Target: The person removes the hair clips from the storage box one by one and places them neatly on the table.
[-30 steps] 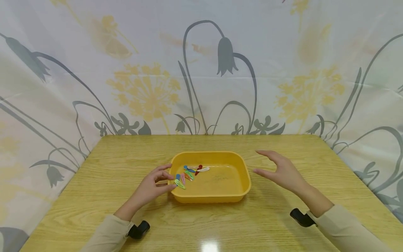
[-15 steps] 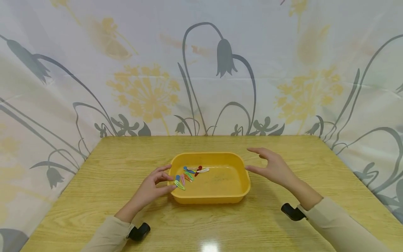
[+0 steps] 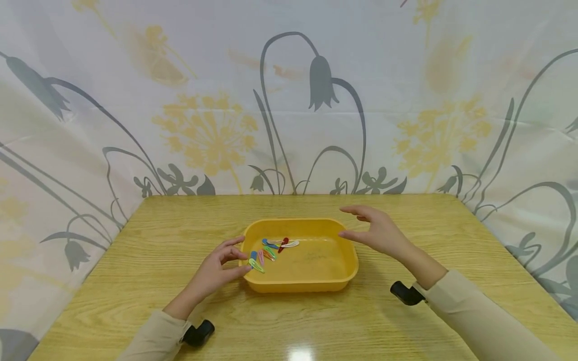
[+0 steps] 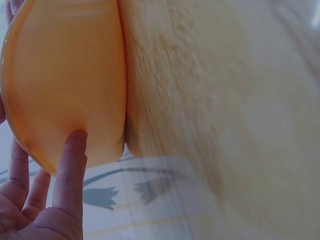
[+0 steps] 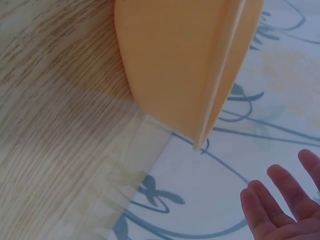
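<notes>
**Yellow tub (image 3: 300, 287): left end touched, right end unheld**

Patterned cloth (image 3: 217, 60) backs the site, rising behind the far edge of the table and down both sides. Keep swings short of it; it would probably snag or sag if brushed.

Wooden table (image 3: 171, 230): bare grain left, right and near; a narrower strip between tub and far edge. Most room for a slide looks to be sideways or toward the near side.

Tub sits flat, about mid-table, long side facing near. Smooth plastic by the look of it: likely light, fairly stiff, a touch slippery, hard to break. Rolled rim runs all round. Best hold, I'd judge: both short ends, fingers under the rim, kept level.

Left hand (image 3: 214, 268): fingers spread and bent about the left end, one fingertip on the outer wall below the rim. No firm grip to be seen.

Right hand (image 3: 377, 233): thumb and fingers well apart, at the far right corner. Holds nothing; contact with the rim can't be settled from the head view.

Hair clips (image 3: 269, 252): several colours, scattered loose over the left part of the tub floor. Small, light; a tilt would probably send them sliding.
</notes>
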{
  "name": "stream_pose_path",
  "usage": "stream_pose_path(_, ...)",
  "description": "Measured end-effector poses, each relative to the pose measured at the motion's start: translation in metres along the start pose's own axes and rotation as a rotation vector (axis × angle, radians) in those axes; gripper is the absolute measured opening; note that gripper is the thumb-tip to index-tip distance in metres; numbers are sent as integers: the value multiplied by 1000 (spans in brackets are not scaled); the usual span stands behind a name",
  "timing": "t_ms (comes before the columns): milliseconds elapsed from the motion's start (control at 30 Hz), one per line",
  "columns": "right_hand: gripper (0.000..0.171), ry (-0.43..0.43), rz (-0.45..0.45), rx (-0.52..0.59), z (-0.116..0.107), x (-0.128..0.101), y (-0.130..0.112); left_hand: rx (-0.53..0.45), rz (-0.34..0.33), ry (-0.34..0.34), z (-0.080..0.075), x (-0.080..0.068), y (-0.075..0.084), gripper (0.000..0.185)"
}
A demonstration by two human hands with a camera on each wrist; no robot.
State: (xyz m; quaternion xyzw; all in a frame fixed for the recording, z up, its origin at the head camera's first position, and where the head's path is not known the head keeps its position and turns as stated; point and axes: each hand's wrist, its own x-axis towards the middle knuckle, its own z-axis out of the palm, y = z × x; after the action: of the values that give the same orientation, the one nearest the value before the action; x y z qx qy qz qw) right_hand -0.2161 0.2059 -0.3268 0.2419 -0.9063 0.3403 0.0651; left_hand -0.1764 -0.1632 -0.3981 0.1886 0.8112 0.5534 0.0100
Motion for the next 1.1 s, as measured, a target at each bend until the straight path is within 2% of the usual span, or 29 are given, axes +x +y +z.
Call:
stream_pose_path(600, 52, -35, -99, -5, 12, 21, -15, -8, -8, 5, 0, 0, 0, 23)
stream_pose_path(1100, 47, -91, -115, 6, 25, 41, -31, -5, -2, 2, 0, 0, -2, 23)
